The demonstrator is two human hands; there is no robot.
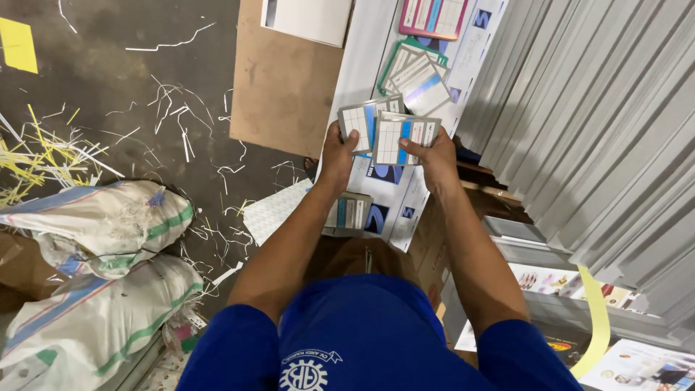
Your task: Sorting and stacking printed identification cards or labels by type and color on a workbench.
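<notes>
The person stands over a long white printed sheet (376, 65) and holds two small glossy cards up in front of the chest. The left hand (337, 156) has its fingers (352, 137) closed round the lower edge of a grey-bordered grid card (360, 119), flat and stiff, with a blue stripe down it. The right hand (438, 158) pinches a second grid card (404, 136) of the same kind by its bottom right corner, thumb on the face; this card overlaps the first one slightly. Both cards are tilted towards the face, above the sheet rather than resting on it.

Further along the sheet lie more cards: a green-edged stack (414, 76), fanned and skewed, and a pink-edged card (433, 16). A small grey pile of cards (355, 212) sits below the left wrist. A brown cardboard panel (279, 80) lies beside the sheet on the dark concrete floor (87, 101), which is littered with thin curled paper trimmings (43, 156). Two lumpy woven sacks (101, 232) rest at the left; ribbed grey stacks of sheets (594, 123) fill the right.
</notes>
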